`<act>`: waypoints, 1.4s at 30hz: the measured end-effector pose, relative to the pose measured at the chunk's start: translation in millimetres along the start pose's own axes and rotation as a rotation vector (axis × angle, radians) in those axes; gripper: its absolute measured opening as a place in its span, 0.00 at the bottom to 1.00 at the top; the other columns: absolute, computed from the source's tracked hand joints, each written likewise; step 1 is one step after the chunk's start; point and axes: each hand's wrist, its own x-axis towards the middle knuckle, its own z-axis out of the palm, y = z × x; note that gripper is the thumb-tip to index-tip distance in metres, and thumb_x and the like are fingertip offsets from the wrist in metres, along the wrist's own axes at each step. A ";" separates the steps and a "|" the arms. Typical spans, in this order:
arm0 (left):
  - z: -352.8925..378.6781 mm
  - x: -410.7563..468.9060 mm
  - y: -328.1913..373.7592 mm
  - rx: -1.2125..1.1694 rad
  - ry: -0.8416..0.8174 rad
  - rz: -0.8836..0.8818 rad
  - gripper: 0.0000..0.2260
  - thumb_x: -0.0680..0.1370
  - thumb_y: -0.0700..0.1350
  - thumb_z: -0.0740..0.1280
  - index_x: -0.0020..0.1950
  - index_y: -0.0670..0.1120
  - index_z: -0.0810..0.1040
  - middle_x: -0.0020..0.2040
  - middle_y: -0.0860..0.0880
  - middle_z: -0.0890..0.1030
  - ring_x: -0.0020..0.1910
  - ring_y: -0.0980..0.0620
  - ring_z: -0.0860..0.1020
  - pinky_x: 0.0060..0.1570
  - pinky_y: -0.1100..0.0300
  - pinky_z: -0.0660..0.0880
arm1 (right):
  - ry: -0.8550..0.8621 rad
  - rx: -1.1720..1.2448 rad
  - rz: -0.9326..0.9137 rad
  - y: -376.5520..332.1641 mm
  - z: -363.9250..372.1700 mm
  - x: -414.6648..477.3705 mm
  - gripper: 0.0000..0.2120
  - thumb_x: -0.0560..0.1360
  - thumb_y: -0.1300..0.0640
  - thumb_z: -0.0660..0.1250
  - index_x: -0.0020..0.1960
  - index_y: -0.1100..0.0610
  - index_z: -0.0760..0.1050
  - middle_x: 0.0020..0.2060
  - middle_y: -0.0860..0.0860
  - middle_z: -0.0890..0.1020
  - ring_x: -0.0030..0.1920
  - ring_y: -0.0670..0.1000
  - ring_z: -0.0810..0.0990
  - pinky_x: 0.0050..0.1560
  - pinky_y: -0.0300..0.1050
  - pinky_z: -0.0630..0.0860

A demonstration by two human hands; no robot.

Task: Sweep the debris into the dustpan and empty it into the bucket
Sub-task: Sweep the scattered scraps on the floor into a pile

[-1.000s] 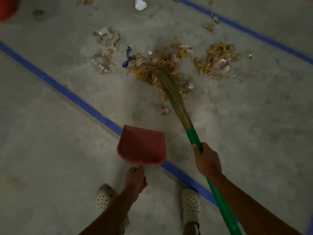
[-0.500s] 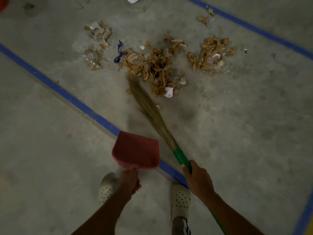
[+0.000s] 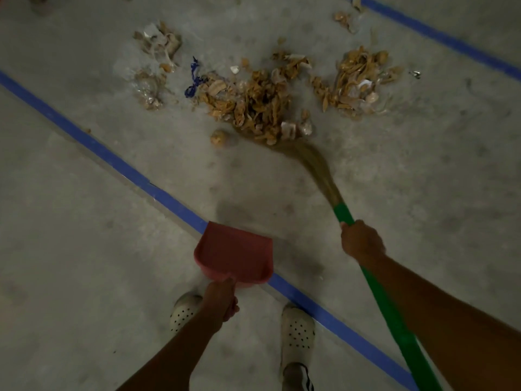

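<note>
The grey concrete floor (image 3: 84, 277) fills the view. A long blue tape line (image 3: 112, 162) crosses it diagonally from the left edge to the bottom right, and a second blue line (image 3: 451, 40) cuts the top right corner. The broom (image 3: 386, 306) slants up from the bottom right, its green handle clenched in the right hand (image 3: 362, 241) just below the straw bristles (image 3: 318, 167), whose tips touch the near edge of the debris (image 3: 253, 103). That brown, papery debris lies between the two lines, toward the top edge, in a main heap, with a second heap (image 3: 355, 80) to its right and thinner scraps (image 3: 152, 69) to its left. The red dustpan (image 3: 236, 252) sits over the long line, well apart from the debris, its mouth toward the heap and nothing visible in it; the left hand (image 3: 221, 301) grips its handle. Two white perforated shoes (image 3: 297, 331) stand near the bottom edge. A blue string (image 3: 193, 80) lies at the heap's left side, and one round scrap (image 3: 218, 138) sits just before it.
</note>
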 end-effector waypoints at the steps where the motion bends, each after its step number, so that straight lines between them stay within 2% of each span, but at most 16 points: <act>1: 2.5 3.6 2.3 0.000 -0.003 0.000 0.19 0.83 0.51 0.62 0.36 0.40 0.74 0.25 0.45 0.75 0.18 0.53 0.72 0.20 0.67 0.62 | 0.016 0.039 0.016 -2.3 -10.9 8.1 0.23 0.84 0.44 0.54 0.58 0.64 0.73 0.47 0.59 0.78 0.44 0.57 0.76 0.43 0.46 0.71; 4: 7.2 8.1 10.7 0.000 -0.017 0.002 0.21 0.82 0.51 0.63 0.32 0.42 0.72 0.22 0.46 0.74 0.17 0.52 0.72 0.20 0.68 0.61 | 0.068 0.160 0.026 -6.0 -41.6 20.9 0.24 0.84 0.43 0.53 0.57 0.64 0.73 0.44 0.59 0.77 0.43 0.58 0.76 0.42 0.46 0.71; 10: 6.0 -2.5 21.7 -0.037 -0.015 0.002 0.21 0.82 0.51 0.63 0.32 0.41 0.73 0.22 0.45 0.74 0.17 0.51 0.72 0.20 0.67 0.62 | 0.172 0.257 0.010 -9.1 -66.6 3.8 0.24 0.83 0.41 0.52 0.57 0.62 0.73 0.40 0.55 0.75 0.40 0.57 0.75 0.39 0.46 0.69; 15: -0.6 -13.8 21.6 -0.112 -0.027 0.012 0.20 0.81 0.47 0.65 0.31 0.41 0.72 0.21 0.45 0.72 0.17 0.50 0.71 0.28 0.60 0.66 | 0.180 0.274 0.015 -19.4 -60.8 -31.9 0.24 0.83 0.42 0.52 0.57 0.61 0.73 0.39 0.55 0.76 0.38 0.56 0.76 0.35 0.45 0.68; 18: -5.7 -18.0 19.4 -0.128 -0.027 0.007 0.19 0.81 0.47 0.66 0.31 0.41 0.73 0.21 0.46 0.72 0.18 0.50 0.72 0.30 0.60 0.68 | 0.189 0.304 0.021 -27.8 -54.8 -54.1 0.23 0.83 0.41 0.52 0.57 0.60 0.74 0.40 0.55 0.78 0.38 0.55 0.78 0.36 0.45 0.71; 25: -28.5 -25.4 16.2 -0.178 -0.027 -0.026 0.17 0.81 0.44 0.66 0.33 0.42 0.71 0.23 0.46 0.70 0.19 0.52 0.69 0.20 0.67 0.67 | 0.213 0.359 -0.121 -62.3 -43.9 -103.2 0.19 0.83 0.43 0.54 0.56 0.58 0.73 0.32 0.48 0.73 0.30 0.46 0.73 0.27 0.40 0.64; 28: -44.1 -26.9 16.8 -0.202 -0.045 -0.045 0.16 0.81 0.45 0.66 0.34 0.42 0.72 0.26 0.45 0.71 0.24 0.51 0.69 0.21 0.66 0.67 | 0.175 0.287 -0.187 -85.4 -34.1 -118.7 0.18 0.83 0.42 0.54 0.56 0.56 0.72 0.32 0.47 0.73 0.30 0.47 0.73 0.27 0.42 0.66; 31: -63.9 -19.5 13.5 -0.175 -0.039 -0.021 0.20 0.82 0.45 0.65 0.31 0.42 0.70 0.23 0.45 0.70 0.19 0.51 0.68 0.18 0.67 0.64 | 0.083 0.183 -0.270 -106.3 -19.1 -127.3 0.16 0.83 0.42 0.54 0.54 0.53 0.70 0.33 0.48 0.75 0.33 0.48 0.76 0.31 0.43 0.71; 34: -86.6 -9.0 9.6 -0.081 -0.035 0.039 0.22 0.83 0.48 0.63 0.29 0.42 0.70 0.24 0.43 0.71 0.16 0.51 0.66 0.18 0.68 0.61 | -0.030 0.044 -0.308 -124.4 -1.8 -129.0 0.16 0.83 0.41 0.54 0.54 0.54 0.70 0.36 0.48 0.75 0.37 0.51 0.78 0.36 0.44 0.73; 36: -99.1 -1.2 5.1 -0.030 -0.046 0.073 0.24 0.83 0.48 0.63 0.28 0.42 0.70 0.23 0.44 0.70 0.15 0.51 0.66 0.19 0.68 0.60 | -0.101 -0.023 -0.295 -131.1 11.3 -128.0 0.17 0.82 0.42 0.55 0.55 0.55 0.71 0.40 0.49 0.76 0.41 0.52 0.78 0.41 0.45 0.76; 39: -113.1 7.1 -0.9 0.048 -0.055 0.087 0.23 0.83 0.46 0.62 0.28 0.40 0.71 0.20 0.45 0.70 0.14 0.52 0.65 0.20 0.67 0.60 | -0.178 -0.058 -0.214 -134.2 27.0 -124.3 0.19 0.83 0.43 0.54 0.57 0.57 0.73 0.43 0.51 0.76 0.43 0.52 0.77 0.43 0.44 0.75; 42: -123.2 14.4 -6.6 0.092 -0.051 0.076 0.24 0.83 0.47 0.62 0.28 0.40 0.72 0.21 0.44 0.70 0.15 0.52 0.65 0.20 0.66 0.60 | -0.163 -0.040 -0.114 -133.9 35.0 -115.4 0.20 0.83 0.43 0.53 0.58 0.58 0.73 0.44 0.52 0.77 0.44 0.53 0.78 0.45 0.46 0.77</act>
